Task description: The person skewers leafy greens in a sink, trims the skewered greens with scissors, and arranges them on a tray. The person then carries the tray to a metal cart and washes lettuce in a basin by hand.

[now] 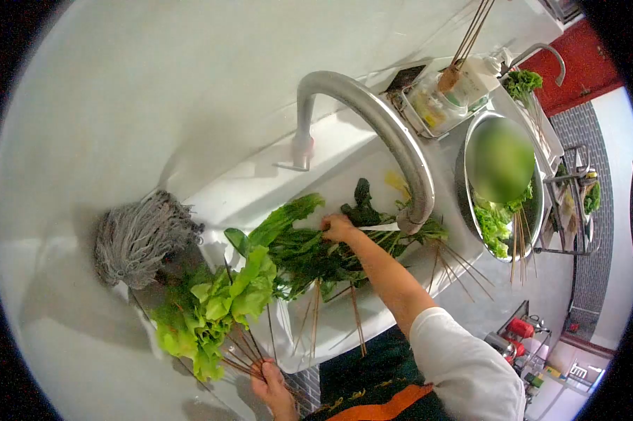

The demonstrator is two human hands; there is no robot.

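My left hand point(269, 388), near the bottom, is closed around thin wooden skewers point(245, 349). Bright green lettuce point(215, 298) is bunched on their far ends, left of the sink. My right hand point(338, 228) reaches into the white sink point(299, 344), fingers curled in at dark leafy greens point(299, 256); its fingertips are partly hidden. Several more skewers point(358, 319) stick out from the greens over the sink's near edge. Beside my right wrist, water point(380, 227) runs from the curved metal faucet point(372, 105). A dark green leaf point(361, 203) lies deeper in the basin.
A grey string mop head point(141, 238) sits at the sink's left end. To the right stands a metal basin point(471, 207) with lettuce and skewers, partly blurred. Behind it, a wire basket point(429, 116) holds containers and skewers. A rack point(572, 203) stands farther right.
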